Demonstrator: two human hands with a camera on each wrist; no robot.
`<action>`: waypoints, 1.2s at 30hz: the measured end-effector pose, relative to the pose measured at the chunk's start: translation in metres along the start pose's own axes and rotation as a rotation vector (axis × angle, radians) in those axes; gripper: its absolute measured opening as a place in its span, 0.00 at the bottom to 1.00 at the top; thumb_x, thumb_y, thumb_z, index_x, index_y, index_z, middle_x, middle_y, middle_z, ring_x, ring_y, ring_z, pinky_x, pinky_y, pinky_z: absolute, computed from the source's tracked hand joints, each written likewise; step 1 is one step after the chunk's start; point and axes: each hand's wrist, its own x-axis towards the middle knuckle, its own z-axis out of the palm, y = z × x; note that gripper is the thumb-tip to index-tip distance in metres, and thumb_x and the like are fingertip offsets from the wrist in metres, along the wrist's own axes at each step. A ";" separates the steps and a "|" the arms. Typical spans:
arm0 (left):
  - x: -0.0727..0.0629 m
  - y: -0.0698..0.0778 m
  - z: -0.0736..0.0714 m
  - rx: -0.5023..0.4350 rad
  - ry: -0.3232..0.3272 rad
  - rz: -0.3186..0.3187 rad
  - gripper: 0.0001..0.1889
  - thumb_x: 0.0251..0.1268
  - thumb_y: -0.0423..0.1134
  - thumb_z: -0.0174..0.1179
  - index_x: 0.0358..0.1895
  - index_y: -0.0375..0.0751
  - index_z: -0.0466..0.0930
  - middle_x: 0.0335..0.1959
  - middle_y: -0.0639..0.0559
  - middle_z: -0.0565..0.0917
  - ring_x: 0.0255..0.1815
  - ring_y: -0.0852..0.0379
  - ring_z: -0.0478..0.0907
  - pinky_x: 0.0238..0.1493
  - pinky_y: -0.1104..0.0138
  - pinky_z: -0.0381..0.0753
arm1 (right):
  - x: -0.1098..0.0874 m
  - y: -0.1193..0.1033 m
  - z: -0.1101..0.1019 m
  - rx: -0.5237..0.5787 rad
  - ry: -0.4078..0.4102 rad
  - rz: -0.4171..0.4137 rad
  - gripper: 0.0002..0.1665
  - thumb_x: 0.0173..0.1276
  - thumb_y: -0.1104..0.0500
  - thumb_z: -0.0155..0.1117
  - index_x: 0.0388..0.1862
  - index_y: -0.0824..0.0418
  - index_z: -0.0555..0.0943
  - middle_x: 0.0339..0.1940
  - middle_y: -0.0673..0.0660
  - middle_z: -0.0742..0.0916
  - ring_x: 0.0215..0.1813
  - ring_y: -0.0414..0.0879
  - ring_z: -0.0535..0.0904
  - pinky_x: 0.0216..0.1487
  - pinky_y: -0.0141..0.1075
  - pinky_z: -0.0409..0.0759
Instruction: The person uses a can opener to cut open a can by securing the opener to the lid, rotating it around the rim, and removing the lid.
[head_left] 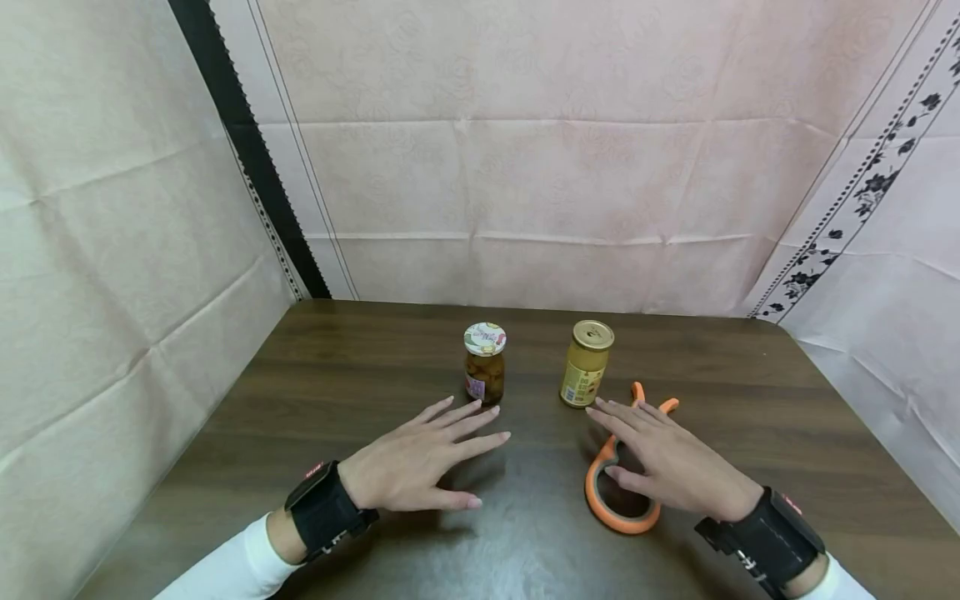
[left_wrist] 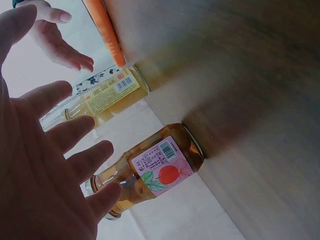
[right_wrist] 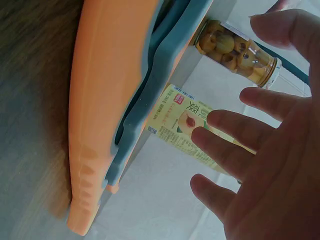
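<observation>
My left hand (head_left: 420,460) hovers over the table with fingers spread, holding nothing. Just beyond its fingertips stands a glass jar of brown fruit (head_left: 484,373) with a patterned white lid and a pink label (left_wrist: 162,165). Fingers stretched, my right hand (head_left: 667,462) hangs over an orange jar opener (head_left: 628,525), covering its middle in the head view. Grey lining (right_wrist: 155,80) runs along the inside of the opener's loop, and its two handles point away from me. Beyond the right fingertips is a yellow jar (head_left: 585,367) with a gold lid and a peach label.
Both jars stand upright toward the back of the dark wooden table (head_left: 375,367). Pale cloth (head_left: 562,183) hangs behind the table and down both sides. A black band (head_left: 247,142) runs down the left corner, and a floral border (head_left: 862,200) the right one.
</observation>
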 end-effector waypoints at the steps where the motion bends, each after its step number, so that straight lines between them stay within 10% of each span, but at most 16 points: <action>1: 0.000 0.000 0.000 -0.002 -0.003 -0.002 0.40 0.71 0.70 0.49 0.82 0.63 0.50 0.85 0.55 0.48 0.85 0.47 0.47 0.82 0.42 0.46 | 0.000 0.001 -0.001 -0.003 -0.003 0.001 0.40 0.69 0.49 0.68 0.78 0.52 0.66 0.78 0.58 0.72 0.78 0.58 0.67 0.77 0.58 0.62; 18: -0.001 -0.004 -0.002 0.016 -0.014 -0.016 0.39 0.72 0.70 0.47 0.81 0.64 0.51 0.84 0.51 0.53 0.85 0.49 0.46 0.82 0.44 0.48 | -0.006 0.030 -0.006 -0.032 0.012 -0.025 0.41 0.56 0.79 0.61 0.70 0.59 0.76 0.66 0.57 0.83 0.67 0.56 0.79 0.63 0.57 0.78; 36: 0.000 -0.007 0.001 0.031 -0.032 -0.019 0.38 0.73 0.71 0.43 0.81 0.63 0.53 0.84 0.51 0.54 0.85 0.50 0.48 0.82 0.45 0.48 | -0.011 0.049 -0.004 -0.076 0.024 -0.043 0.38 0.59 0.78 0.63 0.68 0.56 0.78 0.68 0.59 0.81 0.69 0.59 0.77 0.61 0.63 0.77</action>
